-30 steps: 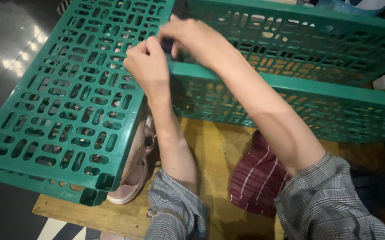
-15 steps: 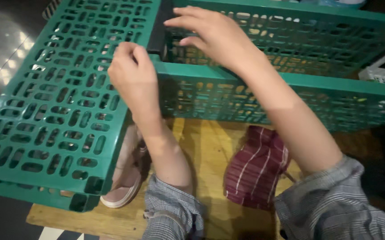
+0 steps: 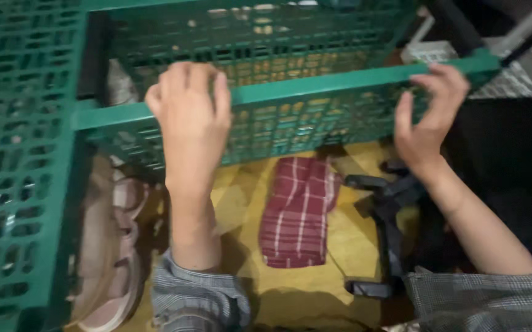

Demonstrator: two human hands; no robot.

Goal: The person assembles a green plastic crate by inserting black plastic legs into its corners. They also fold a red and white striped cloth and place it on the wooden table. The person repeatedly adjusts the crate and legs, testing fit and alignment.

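A green perforated plastic crate (image 3: 315, 123) with a folding side panel (image 3: 20, 160) fills the upper and left part of the view. My left hand (image 3: 192, 117) grips the crate's near top rail close to its left corner. My right hand (image 3: 429, 120) holds the same rail at its right end, fingers curled over it. Both forearms wear grey checked sleeves.
Under the crate lies a yellow wooden surface (image 3: 241, 209) with a folded red plaid cloth (image 3: 299, 212). A pink shoe (image 3: 115, 246) lies under the left panel. A black plastic frame (image 3: 389, 227) sits right of the cloth. Dark space is at the far right.
My right hand moved from the crate's left corner to the right end of the near rail. My left hand shifted onto the rail. The view came closer.
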